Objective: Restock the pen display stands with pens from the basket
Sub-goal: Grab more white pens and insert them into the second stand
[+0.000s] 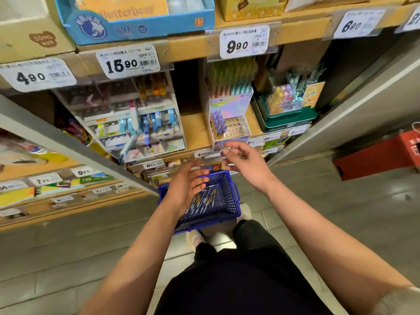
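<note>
Both hands hang in front of the shelving, and neither holds anything that shows. L hand (188,187) is over the blue basket (234,201), fingers loose & slightly spread. R hand (245,161) is higher & further fwd, fingers half-curled & apart. Its blurred tips are just below the front edge of the pen display stand (229,105). Loose pens (204,201) lie in the basket bottom, right under the L hand's fingers. The basket sits on the floor by the person's feet.

The stand has a holographic card front w/ writing too small to read. In its clear front tray, purple pens (217,125) fill the side nearer the L hand. The hole grid (236,127) straight above the R hand's tips shows open holes. Taller pens stand in rows at the back.

Readable:
- tag "9 90" (244,43) on the upper shelf lip, above the R hand
- tag "15 90" (128,62) up & left of the L hand
- tag "4 90" (37,75) far left
- tag "6 90" (358,25) far right
- blue box (136,30) marked "Butterbear"
- beige box (43,39) marked "50ml"

The small tags on the shelf lip by the R hand are mostly blurred.

Room: a bare wooden shelf strip (195,130) lies between the stand and the white multi-drawer display (136,119) above the L hand. A green stand (286,114) w/ a clear pen holder sits just beside the pen stand, on the side away from the L hand. Grey floor right of the R hand runs open up to a red box (375,155).
</note>
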